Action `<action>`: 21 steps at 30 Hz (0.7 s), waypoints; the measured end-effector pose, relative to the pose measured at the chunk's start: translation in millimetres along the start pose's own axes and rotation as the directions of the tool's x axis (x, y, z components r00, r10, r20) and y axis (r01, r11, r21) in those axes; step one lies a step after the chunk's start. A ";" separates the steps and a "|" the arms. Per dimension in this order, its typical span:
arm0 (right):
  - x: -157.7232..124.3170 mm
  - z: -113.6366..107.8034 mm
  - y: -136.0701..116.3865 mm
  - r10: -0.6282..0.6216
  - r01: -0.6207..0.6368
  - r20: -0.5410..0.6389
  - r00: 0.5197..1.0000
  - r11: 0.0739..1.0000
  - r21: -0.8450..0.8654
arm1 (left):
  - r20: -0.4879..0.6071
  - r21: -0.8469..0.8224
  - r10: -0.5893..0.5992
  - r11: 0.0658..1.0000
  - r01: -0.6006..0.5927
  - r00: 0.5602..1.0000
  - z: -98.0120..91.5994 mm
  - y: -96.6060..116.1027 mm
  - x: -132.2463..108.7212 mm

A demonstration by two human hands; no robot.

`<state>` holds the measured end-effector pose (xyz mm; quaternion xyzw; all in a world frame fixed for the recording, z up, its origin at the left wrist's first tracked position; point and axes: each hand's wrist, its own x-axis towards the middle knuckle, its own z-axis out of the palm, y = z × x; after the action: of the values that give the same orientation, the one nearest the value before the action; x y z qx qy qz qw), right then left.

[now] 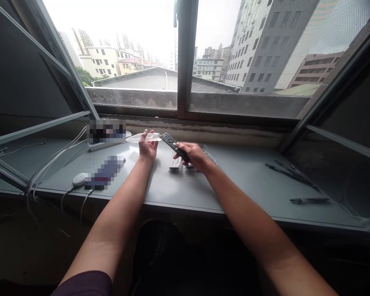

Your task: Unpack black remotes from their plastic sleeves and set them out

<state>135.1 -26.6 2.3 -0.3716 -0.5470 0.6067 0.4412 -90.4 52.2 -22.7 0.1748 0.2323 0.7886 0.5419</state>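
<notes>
A black remote control (169, 140) is held at a slant over the desk, its buttons facing up. My right hand (193, 155) is closed round its lower end, thumb on top. At the remote's upper end, a thin translucent plastic sleeve (152, 137) stretches to the left. My left hand (148, 144) is wrapped round this sleeve, fingers curled. Beneath the right hand lies a wrapped light-coloured item (174, 162) on the desk, and more clear plastic packaging (210, 153) shows behind that hand, partly hidden.
On the grey desk (179, 189), a blurred-out phone-like object (106, 172), a round white charger (79, 179) and cables lie left. A white box (107, 144) sits behind them. Pens (310, 201) and dark thin items (291, 174) lie right. Windows and metal frames stand behind.
</notes>
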 end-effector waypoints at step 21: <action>-0.4 1.5 1.2 0.048 -0.049 0.058 0.997 0.999 0.004 | 0.395 0.279 -0.322 0.935 0.221 0.861 9.1 -10.3 -26.5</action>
<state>133.7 -27.5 1.2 -0.3657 -0.5486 0.6294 0.4113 -68.3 32.1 -21.4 0.3711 0.2152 0.6135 0.6630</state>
